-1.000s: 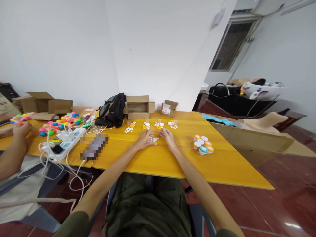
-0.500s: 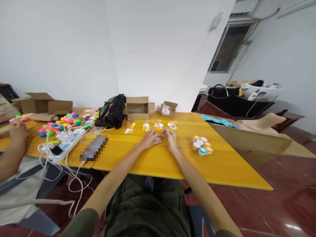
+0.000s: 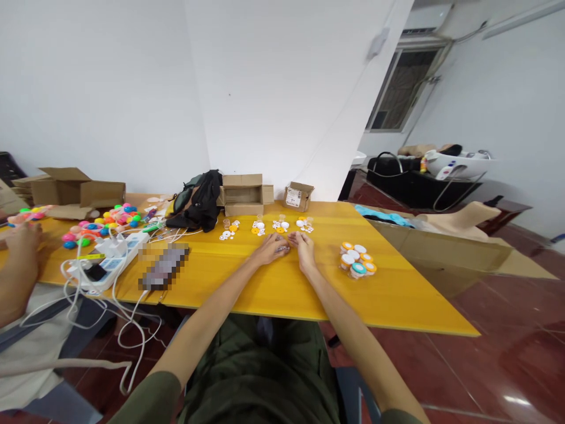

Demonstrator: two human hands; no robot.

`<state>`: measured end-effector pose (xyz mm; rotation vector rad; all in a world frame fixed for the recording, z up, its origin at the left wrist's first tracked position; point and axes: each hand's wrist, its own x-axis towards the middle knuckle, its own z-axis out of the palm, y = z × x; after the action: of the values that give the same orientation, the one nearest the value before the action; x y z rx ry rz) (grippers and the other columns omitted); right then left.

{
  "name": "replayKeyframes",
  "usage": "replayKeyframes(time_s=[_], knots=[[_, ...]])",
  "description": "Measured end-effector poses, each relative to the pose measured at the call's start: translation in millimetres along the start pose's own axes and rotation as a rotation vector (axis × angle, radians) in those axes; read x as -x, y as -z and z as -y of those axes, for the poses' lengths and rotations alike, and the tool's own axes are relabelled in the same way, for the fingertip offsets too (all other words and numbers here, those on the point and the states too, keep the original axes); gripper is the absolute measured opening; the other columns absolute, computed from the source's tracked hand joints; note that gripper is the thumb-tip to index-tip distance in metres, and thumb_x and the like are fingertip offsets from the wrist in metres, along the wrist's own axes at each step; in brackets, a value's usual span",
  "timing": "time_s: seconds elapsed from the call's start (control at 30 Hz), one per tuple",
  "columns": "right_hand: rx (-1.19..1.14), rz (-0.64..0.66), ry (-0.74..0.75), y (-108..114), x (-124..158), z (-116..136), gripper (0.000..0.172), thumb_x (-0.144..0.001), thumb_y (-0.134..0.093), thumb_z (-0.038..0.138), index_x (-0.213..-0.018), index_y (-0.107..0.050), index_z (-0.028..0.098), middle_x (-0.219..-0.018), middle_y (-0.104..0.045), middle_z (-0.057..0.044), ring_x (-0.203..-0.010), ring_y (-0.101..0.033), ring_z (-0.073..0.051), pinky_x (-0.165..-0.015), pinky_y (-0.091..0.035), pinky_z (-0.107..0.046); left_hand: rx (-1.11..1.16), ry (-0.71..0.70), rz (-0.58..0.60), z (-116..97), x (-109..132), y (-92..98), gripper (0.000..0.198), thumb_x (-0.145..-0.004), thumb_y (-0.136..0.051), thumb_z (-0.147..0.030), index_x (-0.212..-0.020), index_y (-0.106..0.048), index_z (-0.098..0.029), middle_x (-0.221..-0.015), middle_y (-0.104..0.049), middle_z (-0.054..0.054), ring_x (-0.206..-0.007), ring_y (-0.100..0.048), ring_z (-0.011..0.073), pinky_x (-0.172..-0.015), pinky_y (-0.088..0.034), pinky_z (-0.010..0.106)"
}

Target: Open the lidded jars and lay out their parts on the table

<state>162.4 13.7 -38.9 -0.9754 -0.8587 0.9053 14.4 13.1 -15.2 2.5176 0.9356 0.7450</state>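
My left hand [image 3: 267, 249] curls around a small clear-and-white thing [image 3: 281, 249], mostly covered by the fingers. Close beside it, my right hand [image 3: 304, 248] has thumb and fingers drawn together; whatever it may pinch is too small to make out. Just beyond the hands lie groups of small parts: white perforated discs [image 3: 226, 234], orange lids [image 3: 233, 228], white lids [image 3: 285, 225] and clear little cups [image 3: 226, 223]. To the right of my right hand stands a cluster of small lidded jars [image 3: 356, 259] with orange, white and teal tops.
Along the wall sit an open cardboard box [image 3: 243, 197], a smaller box [image 3: 298, 196] and a black bag [image 3: 200, 200]. To the left are a phone [image 3: 164, 268], a power strip [image 3: 119, 262] with cables, colourful balls [image 3: 103, 224] and another person's hand [image 3: 22, 238].
The view has shifted slightly, so everything sits a little further left. My right fingers are drawn closer together and nearer the left hand, which keeps its hold.
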Motion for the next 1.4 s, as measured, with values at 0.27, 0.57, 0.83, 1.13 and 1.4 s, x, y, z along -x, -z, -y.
replayKeyframes(time_s=[0.27, 0.57, 0.83, 1.13, 1.4], knots=[[-0.001, -0.180, 0.059, 9, -8, 0, 0.034, -0.074, -0.060, 0.057, -0.069, -0.060, 0.023, -0.072, -0.070, -0.004, -0.080, -0.067, -0.022, -0.080, -0.054, -0.038, 0.003, 0.001, -0.005, -2, -17, -14.1, 0.018, -0.094, -0.052, -0.027, -0.103, -0.067, -0.023, -0.107, -0.055, 0.008, -0.107, -0.052, 0.0238, -0.106, -0.043, 0.041], [0.003, -0.252, 0.075, 15, -13, 1, 0.031, -0.075, -0.056, 0.053, -0.067, -0.058, 0.023, -0.068, -0.067, -0.001, -0.077, -0.066, -0.021, -0.078, -0.053, -0.035, 0.001, -0.040, 0.036, -9, -41, -30.0, 0.023, -0.094, -0.053, -0.027, -0.111, -0.067, -0.023, -0.105, -0.056, 0.008, -0.106, -0.054, 0.0246, -0.103, -0.044, 0.040], [0.057, -0.332, 0.175, 22, -14, 1, 0.034, -0.076, -0.048, 0.055, -0.070, -0.059, 0.024, -0.071, -0.067, -0.002, -0.078, -0.063, -0.021, -0.078, -0.049, -0.034, 0.025, -0.009, 0.024, -18, -41, -30.2, 0.028, -0.091, -0.060, -0.033, -0.117, -0.065, -0.027, -0.112, -0.057, 0.008, -0.112, -0.053, 0.0267, -0.105, -0.043, 0.043], [0.081, -0.472, 0.173, 37, 12, 9, 0.033, -0.081, -0.046, 0.051, -0.086, -0.061, 0.023, -0.088, -0.070, -0.005, -0.094, -0.063, -0.022, -0.086, -0.049, -0.034, 0.002, 0.028, -0.013, -31, -71, -62.6, 0.016, -0.094, -0.052, -0.025, -0.102, -0.066, -0.023, -0.107, -0.054, 0.005, -0.105, -0.050, 0.0234, -0.101, -0.044, 0.040], [0.151, -0.456, 0.253, 51, 30, 9, 0.036, -0.086, -0.047, 0.051, -0.103, -0.062, 0.023, -0.108, -0.069, -0.006, -0.102, -0.061, -0.022, -0.090, -0.048, -0.034, 0.001, -0.011, 0.004, -37, -105, -85.4, 0.017, -0.093, -0.052, -0.021, -0.103, -0.065, -0.024, -0.110, -0.051, 0.008, -0.108, -0.048, 0.0253, -0.101, -0.045, 0.041]])
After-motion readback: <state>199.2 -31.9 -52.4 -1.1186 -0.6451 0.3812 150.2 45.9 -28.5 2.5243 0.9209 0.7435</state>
